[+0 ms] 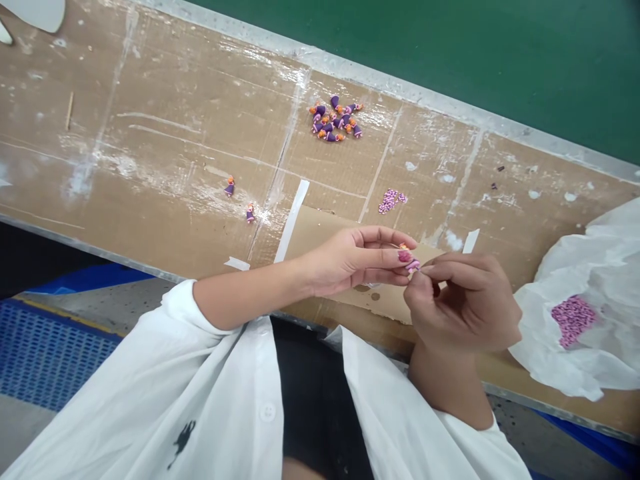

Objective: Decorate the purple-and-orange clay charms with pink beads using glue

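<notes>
My left hand (pixel 357 260) and my right hand (pixel 465 303) meet over the near edge of a worn cardboard-covered bench (pixel 150 133). Between the fingertips of both hands sits a tiny figure (pixel 411 262) with pink and orange parts. The left fingers pinch it from the left; the right thumb and forefinger are pressed together against its right side. A heap of several small purple and orange figures (pixel 336 119) lies farther back. A small patch of pink pieces (pixel 391 199) lies just beyond my hands.
Two single small figures (pixel 230 187) (pixel 250 213) stand left of centre. A white plastic bag (pixel 590 313) at the right holds a heap of pink pieces (pixel 573 320). A green surface (pixel 500 53) runs behind the bench's metal edge. A blue crate (pixel 45 353) is below left.
</notes>
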A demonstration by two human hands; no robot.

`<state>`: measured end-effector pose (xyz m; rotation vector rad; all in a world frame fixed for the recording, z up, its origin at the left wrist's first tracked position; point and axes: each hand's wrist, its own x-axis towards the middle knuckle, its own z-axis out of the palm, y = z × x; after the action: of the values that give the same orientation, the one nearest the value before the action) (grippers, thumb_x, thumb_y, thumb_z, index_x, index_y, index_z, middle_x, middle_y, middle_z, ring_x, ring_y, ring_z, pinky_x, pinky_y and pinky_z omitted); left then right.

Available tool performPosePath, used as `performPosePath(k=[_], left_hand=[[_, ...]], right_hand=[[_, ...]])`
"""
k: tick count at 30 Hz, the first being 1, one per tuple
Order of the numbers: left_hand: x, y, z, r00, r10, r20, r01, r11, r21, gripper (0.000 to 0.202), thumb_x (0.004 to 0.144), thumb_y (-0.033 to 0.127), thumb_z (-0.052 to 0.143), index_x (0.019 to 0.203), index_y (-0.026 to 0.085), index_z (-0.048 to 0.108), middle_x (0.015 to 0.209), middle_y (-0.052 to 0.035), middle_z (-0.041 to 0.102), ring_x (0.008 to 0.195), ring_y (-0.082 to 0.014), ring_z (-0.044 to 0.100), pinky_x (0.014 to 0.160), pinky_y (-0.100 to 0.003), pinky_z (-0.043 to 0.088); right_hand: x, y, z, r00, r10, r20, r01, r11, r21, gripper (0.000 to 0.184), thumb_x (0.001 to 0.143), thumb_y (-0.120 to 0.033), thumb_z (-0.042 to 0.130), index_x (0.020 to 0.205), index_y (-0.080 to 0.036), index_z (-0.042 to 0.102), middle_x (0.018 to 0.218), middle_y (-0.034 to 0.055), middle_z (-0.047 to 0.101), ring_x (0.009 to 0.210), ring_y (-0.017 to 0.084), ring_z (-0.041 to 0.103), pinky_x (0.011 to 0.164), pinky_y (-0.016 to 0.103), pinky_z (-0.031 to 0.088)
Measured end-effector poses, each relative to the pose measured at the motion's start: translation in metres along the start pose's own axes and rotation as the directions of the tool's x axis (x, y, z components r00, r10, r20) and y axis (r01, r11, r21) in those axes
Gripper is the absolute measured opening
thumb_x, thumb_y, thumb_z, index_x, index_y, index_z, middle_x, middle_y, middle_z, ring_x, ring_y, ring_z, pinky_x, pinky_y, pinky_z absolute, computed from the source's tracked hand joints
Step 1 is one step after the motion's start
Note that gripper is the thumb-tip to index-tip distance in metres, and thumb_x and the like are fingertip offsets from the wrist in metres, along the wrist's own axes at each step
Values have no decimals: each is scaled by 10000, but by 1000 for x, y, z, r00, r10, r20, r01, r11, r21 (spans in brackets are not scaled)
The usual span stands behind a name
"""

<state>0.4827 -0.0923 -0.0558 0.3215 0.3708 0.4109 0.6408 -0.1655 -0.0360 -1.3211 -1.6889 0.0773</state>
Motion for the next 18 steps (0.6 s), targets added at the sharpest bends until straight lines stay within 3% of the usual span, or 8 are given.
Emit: performPosePath(k=[8,14,18], left_hand=[[-1,5,1,1000,2,-28,2,994,114,471,672,400,958,934,133,673,792,38,691,698,-54,656,796,-282,590],[-1,1,1,998,-25,-57,26,999,18,445,676,324,965,941,115,676,771,41,685,697,-50,675,751,-233,559],[-1,0,-2,998,-14,-54,15,1000,19,434,699,333,954,958,115,684,790,33,687,694,-51,669,781,-255,565]], right_hand=[[3,-9,0,999,31,27,-30,999,-36,239,840,-40,700,849,-268,629,674,-19,619,530,153,532,407,322,380],[3,-8,5,1000,2,9,-2,998,-64,263,828,-4,679,858,-261,635,694,-15,630,563,156,560,452,316,439],[1,-6,8,1000,-30,4,31,995,-92,261,825,-18,698,890,-266,652,705,-15,644,577,164,588,463,309,475]])
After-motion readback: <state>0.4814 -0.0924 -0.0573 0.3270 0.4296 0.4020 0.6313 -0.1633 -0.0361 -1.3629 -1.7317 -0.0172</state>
